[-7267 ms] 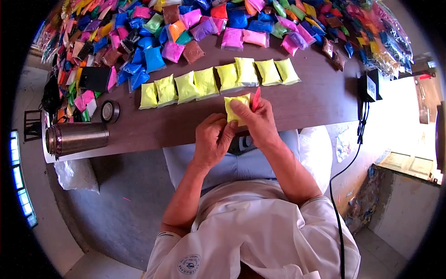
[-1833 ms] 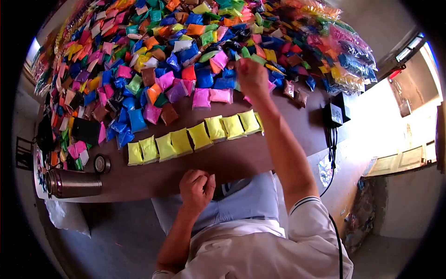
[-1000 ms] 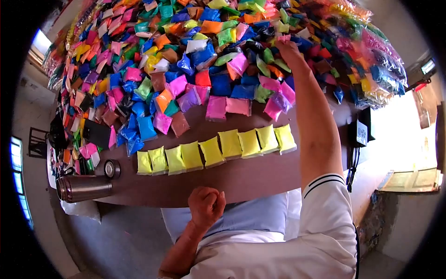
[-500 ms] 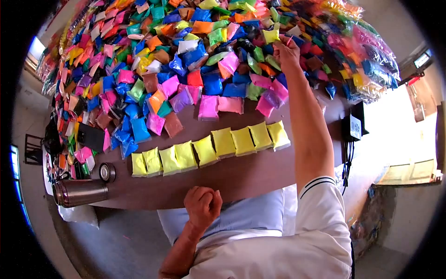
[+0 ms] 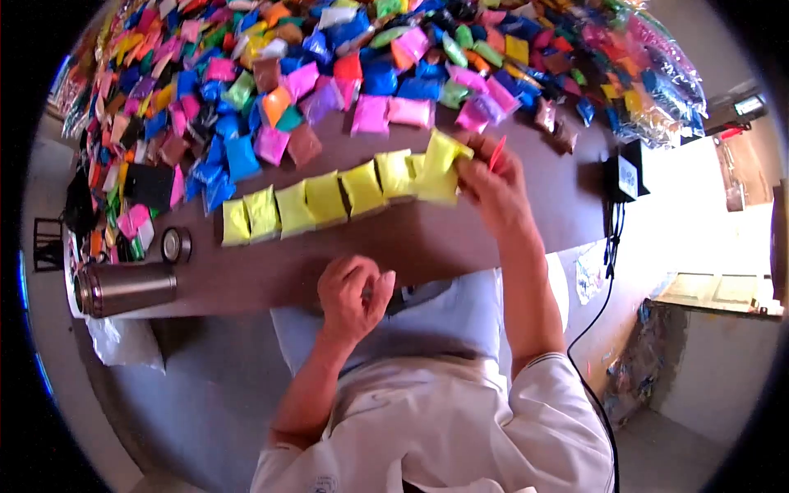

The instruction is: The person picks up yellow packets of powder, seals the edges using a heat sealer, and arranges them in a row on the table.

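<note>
My right hand (image 5: 496,185) pinches a bright yellow packet (image 5: 440,168) by its right side, over the right end of a row. A thin red stick-like piece (image 5: 497,154) also shows between its fingers. The row consists of several yellow packets (image 5: 291,209) laid side by side on the brown table (image 5: 394,238); the held packet hides part of its right end. My left hand (image 5: 353,297) hovers at the near table edge, fingers loosely curled and thumb apart, with nothing visible in it.
A heap of small colourful packets (image 5: 320,103) covers the far side of the table. At the left lie a steel flask (image 5: 127,287), its round lid (image 5: 176,244) and a black flat object (image 5: 149,187). A black box with cables (image 5: 622,177) sits at the right edge.
My right hand has come back from the heap toward me, bringing a yellow packet over the row. The left thumb has spread from the fingers. The view has shifted.
</note>
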{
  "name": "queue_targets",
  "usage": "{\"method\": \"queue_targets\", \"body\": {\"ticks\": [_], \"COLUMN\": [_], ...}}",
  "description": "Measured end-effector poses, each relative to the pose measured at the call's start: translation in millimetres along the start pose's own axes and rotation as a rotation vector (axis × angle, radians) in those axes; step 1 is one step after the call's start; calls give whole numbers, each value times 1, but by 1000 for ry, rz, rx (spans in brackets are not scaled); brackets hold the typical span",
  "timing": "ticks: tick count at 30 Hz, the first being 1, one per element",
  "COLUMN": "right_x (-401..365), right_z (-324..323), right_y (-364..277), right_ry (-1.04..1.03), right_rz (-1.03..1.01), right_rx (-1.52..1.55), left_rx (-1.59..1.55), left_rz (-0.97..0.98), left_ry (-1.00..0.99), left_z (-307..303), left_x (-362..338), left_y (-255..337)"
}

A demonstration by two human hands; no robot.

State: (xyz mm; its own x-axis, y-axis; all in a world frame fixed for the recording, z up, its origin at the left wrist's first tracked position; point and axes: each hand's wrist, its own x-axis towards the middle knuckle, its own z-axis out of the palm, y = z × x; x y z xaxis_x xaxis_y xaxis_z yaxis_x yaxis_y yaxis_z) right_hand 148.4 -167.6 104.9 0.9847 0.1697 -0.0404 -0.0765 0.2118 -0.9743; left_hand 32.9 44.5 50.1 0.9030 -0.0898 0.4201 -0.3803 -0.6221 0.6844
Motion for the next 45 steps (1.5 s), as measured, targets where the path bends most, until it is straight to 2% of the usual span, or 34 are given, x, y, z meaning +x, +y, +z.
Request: {"method": "queue_targets", "body": {"ticks": [2, 4, 6, 8, 12, 14, 19, 21, 25, 27, 30, 34, 36, 40, 42, 43, 45], "right_x": [-28, -48, -59, -62, -67, -66, -68, -66, -62, -63, -63, -62, -63, -65, -65, -65, -69], "right_z": [14, 31, 40, 44, 56, 60, 56, 51, 53, 59, 59, 61, 63, 54, 59, 62, 68], "right_y": [22, 30, 48, 48, 44, 55, 56, 60, 57, 50, 42, 49, 54, 53, 51, 53, 57], "right_ry": [-51, -87, -170, -238, -217, -240, -217, -284, -317, -259, -212, -240, -227, -271, -223, -224, 36], "right_rz": [67, 111, 103, 233, 204, 137, 156, 72, 62, 202, 251, 235, 101, 139, 207, 206, 31], "right_rx": [-2, -99, 35, 151, 169, 29, 150, 52, -24, 100, 90, -2, 63, 40, 20, 20, -162], "left_rx": [-107, -111, -119, -173, -148, -140, -168, -175, -167, -177, -151, -191, -243, -268, -346, -346, -165], "left_rz": [33, -28, -76, -47, -65, -47, -28, -14, 4, -39, -88, -139, -129, -99, -252, -251, -81], "left_ry": [-3, -35, -68, 31, 43, 35, 37, 18, 0, -18, 23, -21, -41, -78, -40, -38, 26], "left_z": [-2, -8, -9, -6, -3, -1, -6, -8, -6, -7, -6, -10, -10, -11, -8, -8, -7], "left_x": [1, 4, -1, 1, -3, -4, 2, 3, 0, 0, -3, -3, -3, -3, -6, -5, -3], "left_y": [-2, 0, 1, 0, -4, -7, 2, 2, -7, -7, -6, -4, -6, -6, -9, -9, -9]}}
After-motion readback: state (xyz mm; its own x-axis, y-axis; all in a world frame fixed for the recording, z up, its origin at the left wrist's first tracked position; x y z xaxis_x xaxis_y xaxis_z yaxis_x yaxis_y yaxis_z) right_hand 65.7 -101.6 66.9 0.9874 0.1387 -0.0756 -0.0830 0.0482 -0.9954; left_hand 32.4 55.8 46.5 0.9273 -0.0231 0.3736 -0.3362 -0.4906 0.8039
